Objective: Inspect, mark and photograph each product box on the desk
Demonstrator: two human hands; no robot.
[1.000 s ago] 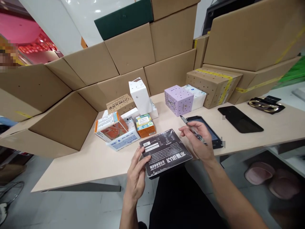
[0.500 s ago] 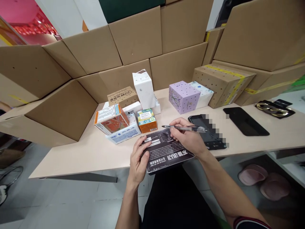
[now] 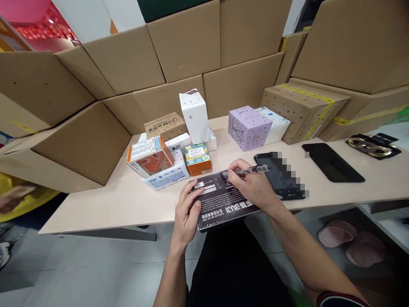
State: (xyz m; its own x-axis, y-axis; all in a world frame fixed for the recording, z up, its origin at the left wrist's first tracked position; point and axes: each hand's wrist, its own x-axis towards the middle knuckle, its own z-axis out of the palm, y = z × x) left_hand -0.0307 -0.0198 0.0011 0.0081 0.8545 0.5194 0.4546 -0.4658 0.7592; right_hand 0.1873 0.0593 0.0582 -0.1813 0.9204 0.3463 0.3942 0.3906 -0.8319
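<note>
A flat black box [image 3: 220,198] in clear shrink wrap, with white print and a barcode, lies at the table's front edge and juts over it. My left hand [image 3: 188,213] grips its left end, the fingers on top. Pinched in my right hand [image 3: 254,185] is a pen [image 3: 255,169], its tip down near the box's far edge beside a small printed table. The right palm rests over the box's right end. Just beyond the box stands a small orange-and-green carton [image 3: 198,160]. A black handheld device [image 3: 277,177] lies right of my right hand.
At the back left are a white upright box [image 3: 193,117], an orange-white carton [image 3: 148,157] and a blue-white pack [image 3: 168,175]. A purple box [image 3: 249,128] stands behind; a black phone-like slab [image 3: 332,162] lies right. Cardboard boxes [image 3: 179,55] wall the back. Someone's yellow sleeve [image 3: 28,192] shows at left.
The pen has tilted, its tip coming down from above the box to its surface. A person in yellow has come into view at the left. My left hand keeps its hold.
</note>
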